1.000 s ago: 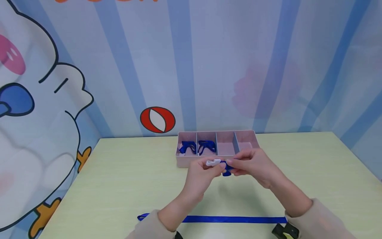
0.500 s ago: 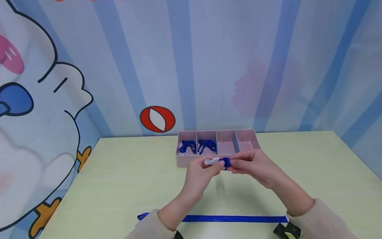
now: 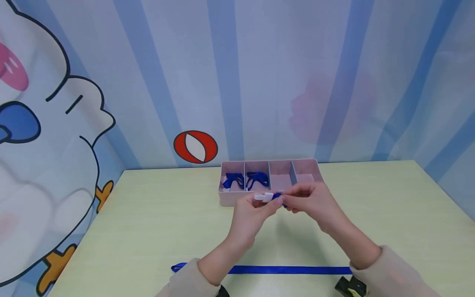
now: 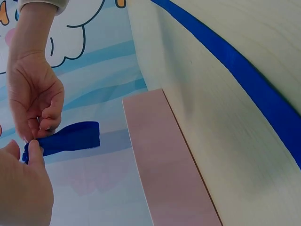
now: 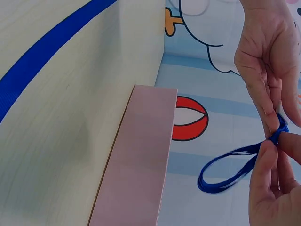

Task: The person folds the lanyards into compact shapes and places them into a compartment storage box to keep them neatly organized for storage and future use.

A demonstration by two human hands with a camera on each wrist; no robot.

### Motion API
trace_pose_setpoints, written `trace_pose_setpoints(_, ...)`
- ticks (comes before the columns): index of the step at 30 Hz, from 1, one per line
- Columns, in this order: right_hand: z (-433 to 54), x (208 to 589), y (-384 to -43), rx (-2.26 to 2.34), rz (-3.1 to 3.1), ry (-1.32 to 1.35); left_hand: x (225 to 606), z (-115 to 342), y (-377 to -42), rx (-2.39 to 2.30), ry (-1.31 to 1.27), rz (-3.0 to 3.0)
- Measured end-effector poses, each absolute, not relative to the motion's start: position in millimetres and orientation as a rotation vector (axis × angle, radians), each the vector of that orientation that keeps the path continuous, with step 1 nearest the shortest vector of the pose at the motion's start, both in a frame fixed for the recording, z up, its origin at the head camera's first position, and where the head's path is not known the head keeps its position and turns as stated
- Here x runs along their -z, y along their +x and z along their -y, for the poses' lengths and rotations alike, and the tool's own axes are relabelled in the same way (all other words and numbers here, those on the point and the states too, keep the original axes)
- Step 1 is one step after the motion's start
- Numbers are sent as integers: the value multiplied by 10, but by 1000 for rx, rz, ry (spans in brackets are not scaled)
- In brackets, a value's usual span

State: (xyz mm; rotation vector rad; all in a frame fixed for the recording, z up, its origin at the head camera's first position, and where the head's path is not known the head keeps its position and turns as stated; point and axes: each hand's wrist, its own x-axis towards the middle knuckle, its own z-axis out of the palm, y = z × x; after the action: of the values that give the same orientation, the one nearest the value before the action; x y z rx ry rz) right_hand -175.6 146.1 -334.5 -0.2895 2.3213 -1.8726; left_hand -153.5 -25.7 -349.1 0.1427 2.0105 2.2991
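Above the table, both hands meet at a blue fabric strap (image 3: 276, 196) with a white plastic clip (image 3: 262, 197) at its left end. My left hand (image 3: 251, 212) pinches it between thumb and fingers near the clip. The fingertips of my right hand (image 3: 311, 204) grip the blue part, close against the left thumb. From the left wrist, a flat blue tail (image 4: 70, 137) sticks out past the pinching fingers. The right wrist view has a blue loop (image 5: 221, 183) hanging out beside the fingertips. Fingers hide the spot where strap and clip join.
A pink divided tray (image 3: 231, 200) stands at the table's back edge, behind the hands. Its two left compartments hold bundled blue straps (image 3: 257, 179). A long blue strap (image 3: 289, 269) lies across the table (image 3: 167, 222) near the front.
The blue piece that hung below the fingers has swung up and is now mostly covered. My right hand has shifted slightly left, closer to the left hand.
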Motion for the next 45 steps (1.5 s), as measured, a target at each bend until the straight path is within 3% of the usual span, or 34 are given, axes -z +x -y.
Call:
trace_pose_setpoints(18, -1791, 3497, -1771, 1506, -2593, -819, 3479, 434, -1572, -2231, 3, -1910)
trace_pose_setpoints(36, -1895, 3547, -1733, 1933, -2114, -985, 3477, 482, -1595, -2218, 10, -1707)
trace_pose_setpoints(45, -1922, 3501, -1794, 1622, -2110, -821, 3495, 504, -1620, -2202, 55, -1747)
